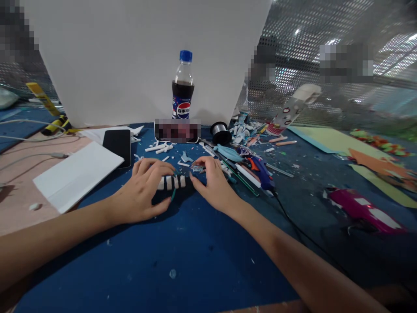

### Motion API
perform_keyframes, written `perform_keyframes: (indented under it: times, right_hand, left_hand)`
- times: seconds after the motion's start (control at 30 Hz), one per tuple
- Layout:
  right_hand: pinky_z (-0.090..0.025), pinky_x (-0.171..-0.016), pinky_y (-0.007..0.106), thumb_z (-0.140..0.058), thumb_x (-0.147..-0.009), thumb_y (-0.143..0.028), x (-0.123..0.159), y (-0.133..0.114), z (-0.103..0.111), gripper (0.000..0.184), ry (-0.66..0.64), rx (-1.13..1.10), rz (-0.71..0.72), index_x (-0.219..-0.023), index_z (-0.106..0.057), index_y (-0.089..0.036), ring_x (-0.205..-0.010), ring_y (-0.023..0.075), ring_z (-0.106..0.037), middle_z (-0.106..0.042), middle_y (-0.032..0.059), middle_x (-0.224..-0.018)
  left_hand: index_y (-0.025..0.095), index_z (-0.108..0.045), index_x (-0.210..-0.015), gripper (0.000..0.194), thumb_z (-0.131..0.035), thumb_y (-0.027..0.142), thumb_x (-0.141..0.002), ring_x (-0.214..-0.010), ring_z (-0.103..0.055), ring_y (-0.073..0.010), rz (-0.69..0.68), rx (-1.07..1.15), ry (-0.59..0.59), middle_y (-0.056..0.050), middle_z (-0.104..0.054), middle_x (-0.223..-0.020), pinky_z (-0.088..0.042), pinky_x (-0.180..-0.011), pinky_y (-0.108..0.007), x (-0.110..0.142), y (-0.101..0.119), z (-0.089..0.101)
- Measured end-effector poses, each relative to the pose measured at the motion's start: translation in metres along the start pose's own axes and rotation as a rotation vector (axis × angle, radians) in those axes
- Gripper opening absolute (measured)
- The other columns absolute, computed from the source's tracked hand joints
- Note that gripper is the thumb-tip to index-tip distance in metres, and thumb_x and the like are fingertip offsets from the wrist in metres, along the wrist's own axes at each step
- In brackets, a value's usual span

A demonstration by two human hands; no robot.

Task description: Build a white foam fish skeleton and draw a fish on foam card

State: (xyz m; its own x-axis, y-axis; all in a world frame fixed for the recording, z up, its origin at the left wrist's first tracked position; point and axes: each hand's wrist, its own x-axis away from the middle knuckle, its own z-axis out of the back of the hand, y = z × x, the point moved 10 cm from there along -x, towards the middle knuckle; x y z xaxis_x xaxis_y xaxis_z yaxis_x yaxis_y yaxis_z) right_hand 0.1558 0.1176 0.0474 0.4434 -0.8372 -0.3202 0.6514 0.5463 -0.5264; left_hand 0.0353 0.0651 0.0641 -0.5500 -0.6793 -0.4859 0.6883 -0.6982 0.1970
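A small striped piece (168,183), with white blocks separated by black bands, lies low over the blue mat between my hands. My left hand (140,189) is curled around its left part, fingers on the far side and thumb on the near side. A thin teal strip (173,194) shows beside that thumb. At the piece's dark right end is my right hand (213,184), its thumb and index finger bent and slightly apart. Whether the right thumb touches the piece is unclear. White and pale blue scraps (185,157) lie just beyond the fingers.
A cola bottle (183,93) stands behind a propped phone (177,131). To the right are a wire spool (220,133), a blue glue gun (262,174) with a cord, a tilted spray bottle (291,108) and a magenta tool (365,211). White paper (80,176) and a dark phone (117,148) lie left.
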Motion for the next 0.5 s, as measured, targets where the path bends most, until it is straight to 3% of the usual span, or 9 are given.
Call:
perform_keyframes:
  times: [0.27,0.5]
  right_hand:
    - [-0.041,-0.097,0.04,-0.064,-0.075,-0.028,0.005,-0.011,-0.009,0.047,-0.181,-0.21,0.108,-0.115,-0.039,-0.022,-0.111,0.0224,-0.045,-0.046,0.0085,-0.114]
    - [-0.042,-0.098,0.042,-0.062,-0.077,-0.026,0.004,-0.011,-0.013,0.043,-0.192,-0.23,0.111,-0.113,-0.038,-0.023,-0.111,0.0226,-0.047,-0.047,0.0089,-0.114]
  left_hand:
    - [0.016,-0.037,-0.113,0.049,-0.062,0.035,-0.076,-0.109,-0.041,-0.0316,0.038,-0.051,-0.001,-0.014,-0.053,-0.116,-0.036,-0.091,-0.049,0.002,-0.009,-0.007]
    - [0.016,-0.037,-0.114,0.044,-0.057,0.036,-0.08,-0.109,-0.042,-0.0311,0.059,-0.044,-0.034,-0.012,-0.052,-0.114,-0.035,-0.091,-0.05,0.002,-0.013,-0.011]
